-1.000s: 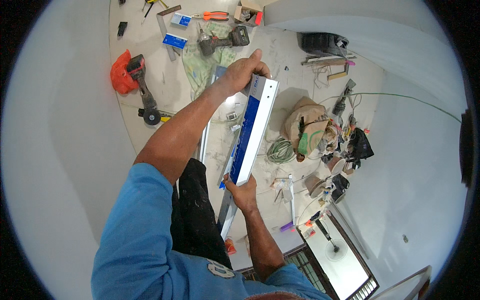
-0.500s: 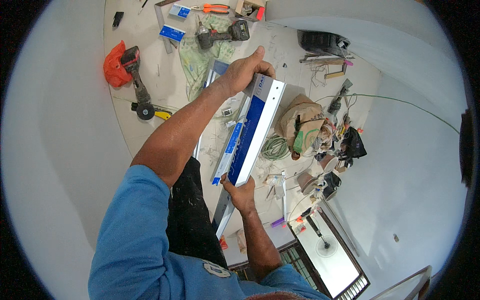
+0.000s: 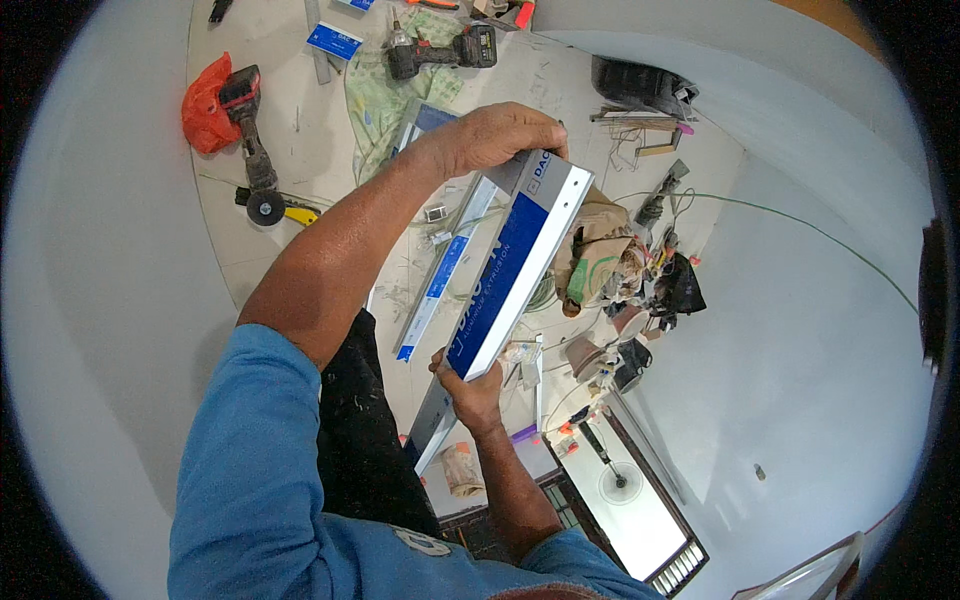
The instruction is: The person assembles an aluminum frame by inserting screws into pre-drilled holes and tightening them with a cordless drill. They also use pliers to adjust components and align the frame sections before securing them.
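Note:
A long aluminium extrusion (image 3: pixel 503 255) with blue-and-grey printed film along one face slants across the middle, lifted above the floor. Two small holes show in its bare white face near the far end. Over that far end curls my left hand (image 3: pixel 500 135), its fingertips partly hidden behind the edge. Lower down, my right hand (image 3: pixel 476 396) grips the same piece, thumb against the filmed face. Beneath it on the floor lies another slim extrusion (image 3: pixel 435 285) with blue film, touched by neither hand.
A cordless impact driver (image 3: pixel 440 55) rests on a green patterned cloth (image 3: pixel 370 105) at the far side. To the left are an angle grinder (image 3: pixel 255 155) and an orange plastic bag (image 3: pixel 208 105). Brown sacking (image 3: pixel 597 250) and cluttered tools lie right; a green cable crosses to the wall.
The extrusion has come slightly closer and its far end has shifted right, both hands still on it. My left thumb has lowered toward the end. The whole view has shifted a little.

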A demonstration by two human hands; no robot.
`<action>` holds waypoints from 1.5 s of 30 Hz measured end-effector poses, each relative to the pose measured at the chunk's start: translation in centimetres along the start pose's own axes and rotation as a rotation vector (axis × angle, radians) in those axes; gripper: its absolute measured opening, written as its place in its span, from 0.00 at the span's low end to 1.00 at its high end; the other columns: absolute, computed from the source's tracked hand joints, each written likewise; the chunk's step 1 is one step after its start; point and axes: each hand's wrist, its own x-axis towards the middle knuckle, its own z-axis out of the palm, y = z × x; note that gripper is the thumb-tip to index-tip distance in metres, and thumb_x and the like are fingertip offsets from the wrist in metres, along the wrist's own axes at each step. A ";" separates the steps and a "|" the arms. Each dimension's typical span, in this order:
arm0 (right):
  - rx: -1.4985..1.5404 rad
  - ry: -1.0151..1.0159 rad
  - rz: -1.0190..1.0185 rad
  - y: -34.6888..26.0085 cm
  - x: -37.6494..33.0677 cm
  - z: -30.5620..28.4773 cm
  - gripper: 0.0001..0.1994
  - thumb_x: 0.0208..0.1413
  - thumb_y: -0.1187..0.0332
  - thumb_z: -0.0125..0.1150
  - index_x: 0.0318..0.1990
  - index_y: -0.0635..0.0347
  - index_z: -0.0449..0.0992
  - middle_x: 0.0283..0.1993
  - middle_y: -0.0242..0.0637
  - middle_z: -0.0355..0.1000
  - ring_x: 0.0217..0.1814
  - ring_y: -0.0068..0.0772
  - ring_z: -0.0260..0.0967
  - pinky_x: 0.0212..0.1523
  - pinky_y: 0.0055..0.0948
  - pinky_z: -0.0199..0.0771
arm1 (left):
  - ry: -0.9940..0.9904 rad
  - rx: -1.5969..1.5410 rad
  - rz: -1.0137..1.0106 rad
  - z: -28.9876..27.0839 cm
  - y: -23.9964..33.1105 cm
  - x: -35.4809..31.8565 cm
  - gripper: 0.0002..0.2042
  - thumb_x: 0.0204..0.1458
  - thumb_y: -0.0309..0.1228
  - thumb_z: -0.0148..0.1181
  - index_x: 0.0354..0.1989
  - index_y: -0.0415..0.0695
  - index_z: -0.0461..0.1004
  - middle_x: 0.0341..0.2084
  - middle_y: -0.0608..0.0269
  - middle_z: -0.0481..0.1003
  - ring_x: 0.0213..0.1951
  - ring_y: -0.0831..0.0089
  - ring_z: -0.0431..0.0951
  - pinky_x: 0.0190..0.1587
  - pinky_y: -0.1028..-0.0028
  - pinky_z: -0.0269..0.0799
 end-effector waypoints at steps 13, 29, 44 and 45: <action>-0.110 -0.021 -0.010 0.5 0.1 -0.3 0.09 0.58 0.76 0.68 0.45 0.67 0.84 0.43 0.42 0.86 0.44 0.35 0.86 0.51 0.38 0.86 | 0.095 0.113 -0.145 1.2 1.3 0.9 0.43 0.77 0.67 0.30 0.38 0.44 0.88 0.34 0.64 0.84 0.40 0.70 0.79 0.54 0.65 0.73; -0.065 -0.002 -0.083 1.1 1.3 0.4 0.23 0.54 0.70 0.75 0.56 0.66 0.77 0.45 0.54 0.86 0.50 0.51 0.87 0.54 0.45 0.86 | 0.272 0.062 -0.162 2.1 0.8 0.9 0.43 0.78 0.63 0.30 0.24 0.43 0.79 0.19 0.68 0.74 0.25 0.77 0.72 0.34 0.73 0.69; 0.078 -0.119 -0.079 -9.5 7.8 -1.3 0.41 0.54 0.57 0.86 0.69 0.68 0.70 0.57 0.53 0.82 0.61 0.45 0.82 0.65 0.48 0.80 | 0.216 0.254 -0.084 1.7 2.0 1.3 0.41 0.82 0.51 0.26 0.22 0.42 0.78 0.19 0.63 0.77 0.25 0.69 0.74 0.43 0.68 0.72; 0.093 -0.136 -0.093 -10.4 8.2 -1.4 0.41 0.54 0.57 0.86 0.69 0.68 0.70 0.56 0.53 0.82 0.61 0.46 0.82 0.66 0.49 0.80 | 0.194 0.300 -0.026 1.6 2.1 1.4 0.40 0.82 0.50 0.26 0.21 0.42 0.78 0.19 0.63 0.77 0.25 0.69 0.74 0.43 0.68 0.72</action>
